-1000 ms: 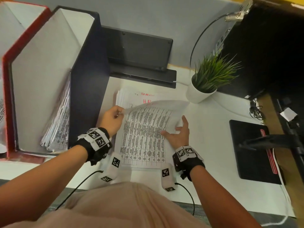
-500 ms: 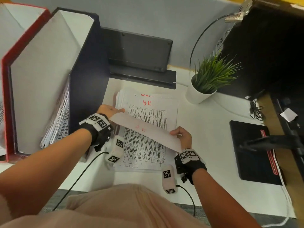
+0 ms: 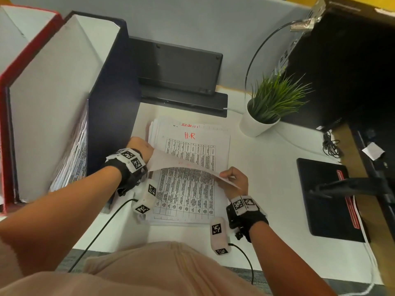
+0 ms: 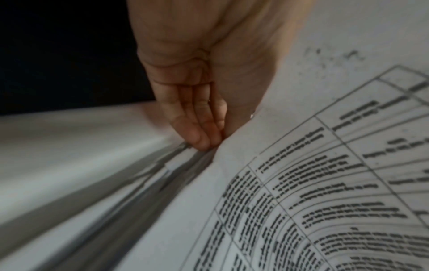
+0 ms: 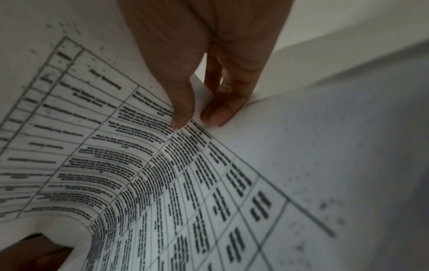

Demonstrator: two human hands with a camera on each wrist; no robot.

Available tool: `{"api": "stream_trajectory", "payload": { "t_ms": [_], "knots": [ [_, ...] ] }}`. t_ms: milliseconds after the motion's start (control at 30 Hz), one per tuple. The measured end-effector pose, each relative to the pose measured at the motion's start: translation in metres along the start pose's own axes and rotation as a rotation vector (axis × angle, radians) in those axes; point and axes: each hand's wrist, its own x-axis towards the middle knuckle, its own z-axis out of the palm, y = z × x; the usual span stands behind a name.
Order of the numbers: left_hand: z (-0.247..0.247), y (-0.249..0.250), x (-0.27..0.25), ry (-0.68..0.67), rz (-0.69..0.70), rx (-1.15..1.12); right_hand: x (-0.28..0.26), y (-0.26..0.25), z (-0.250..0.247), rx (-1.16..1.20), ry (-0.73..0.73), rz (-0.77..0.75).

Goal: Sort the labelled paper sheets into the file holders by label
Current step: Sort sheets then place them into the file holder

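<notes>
A stack of printed sheets (image 3: 188,199) lies on the white desk, and its top sheet carries a red "H.R" label (image 3: 189,135). Both my hands hold one lifted sheet (image 3: 181,164) over the stack, its blank back facing up. My left hand (image 3: 147,150) pinches the sheet's left edge, and my right hand (image 3: 224,175) pinches its right edge. In the right wrist view the thumb (image 5: 181,117) lies on the printed side of the sheet (image 5: 139,165). In the left wrist view my left hand (image 4: 209,144) meets the sheet (image 4: 301,174) at its edge. A dark file holder (image 3: 113,99) with sheets inside and a red file holder (image 3: 4,116) stand at the left.
A potted plant (image 3: 263,116) stands just right of the stack's far end. A black device (image 3: 177,67) sits behind the stack. A black pad (image 3: 327,199) and a dark arm (image 3: 352,186) lie to the right, with cables (image 3: 331,144) beyond.
My right hand went from lying flat on the top sheet to pinching its right edge. Both hands raised and turned the sheet over, which uncovered the H.R sheet underneath.
</notes>
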Motion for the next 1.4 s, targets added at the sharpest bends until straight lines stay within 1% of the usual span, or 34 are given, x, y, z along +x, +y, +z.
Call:
{"api": "stream_trajectory", "payload": {
  "t_ms": [67,100,133,200,233,300,333,400,433,467,500,567,633,700,733,767,800,833,867,900,933,1000,1033,1067,1200,1300,1400],
  "knots": [
    [0.001,-0.001,-0.003,0.0,0.071,0.017,0.001,0.002,0.001,-0.06,0.033,0.012],
    [0.002,-0.002,-0.004,0.008,0.098,0.013,0.001,0.0,0.002,-0.054,0.05,0.027],
    [0.002,-0.002,-0.006,0.02,0.124,-0.001,0.002,-0.002,0.001,-0.021,0.064,0.039],
    [0.004,-0.003,-0.01,0.075,0.202,-0.023,0.004,-0.007,0.0,0.151,0.085,0.131],
    [0.005,-0.004,-0.011,0.111,0.25,-0.04,0.006,-0.007,-0.003,0.156,0.095,0.169],
    [0.007,-0.006,-0.017,0.149,0.352,-0.154,0.007,-0.008,-0.006,0.134,0.084,0.202],
    [0.008,-0.006,-0.022,0.129,0.393,-0.249,0.007,-0.009,-0.007,0.12,0.089,0.196],
    [0.009,-0.006,-0.028,0.058,0.438,-0.415,0.006,-0.009,-0.006,-0.024,0.113,0.103],
    [0.01,-0.006,-0.03,0.032,0.422,-0.472,0.005,-0.009,-0.005,-0.141,0.123,0.038],
    [0.011,-0.006,-0.032,0.01,0.383,-0.524,0.004,-0.009,-0.004,-0.176,0.129,0.015],
    [0.012,-0.005,-0.033,-0.018,0.333,-0.578,0.002,-0.009,-0.004,-0.147,0.126,0.011],
    [0.013,-0.003,-0.035,-0.088,0.264,-0.655,0.0,-0.011,-0.004,-0.068,0.114,0.035],
    [0.01,-0.002,-0.035,-0.159,0.258,-0.72,0.0,-0.013,-0.006,-0.053,0.085,0.065],
    [0.005,0.0,-0.035,-0.225,0.273,-0.794,0.001,-0.016,-0.007,-0.142,0.044,0.097],
    [0.002,0.001,-0.034,-0.229,0.269,-0.812,0.001,-0.017,-0.007,-0.202,0.007,0.113],
    [0.0,0.002,-0.032,-0.204,0.249,-0.815,0.001,-0.02,-0.007,-0.213,-0.031,0.129],
    [-0.002,0.003,-0.029,-0.153,0.205,-0.793,0.002,-0.019,-0.008,-0.188,-0.053,0.137],
    [-0.003,0.004,-0.025,-0.096,0.147,-0.759,0.003,-0.019,-0.008,-0.082,-0.048,0.143],
    [-0.003,0.004,-0.02,-0.048,0.093,-0.7,0.002,-0.021,-0.009,0.054,-0.012,0.175],
    [-0.003,0.004,-0.016,-0.016,0.061,-0.594,0.001,-0.023,-0.01,0.149,0.015,0.23],
    [-0.003,0.002,-0.012,-0.012,0.053,-0.421,0.0,-0.024,-0.011,0.224,0.017,0.286],
    [-0.002,-0.002,-0.007,-0.054,0.08,-0.057,-0.002,-0.027,-0.01,0.301,0.006,0.345],
    [0.0,-0.003,-0.006,-0.068,0.102,0.05,-0.003,-0.027,-0.009,0.316,-0.008,0.351],
    [0.001,-0.004,-0.006,-0.074,0.117,0.081,-0.003,-0.027,-0.008,0.332,-0.019,0.365],
    [0.006,-0.003,-0.007,-0.001,0.151,0.015,-0.005,-0.029,-0.008,0.36,-0.024,0.394],
    [0.006,-0.005,-0.007,0.01,0.17,-0.007,-0.007,-0.03,-0.007,0.389,-0.039,0.406],
    [0.007,-0.007,-0.008,0.001,0.201,-0.004,-0.007,-0.028,-0.005,0.383,0.025,0.395]
  ]
}}
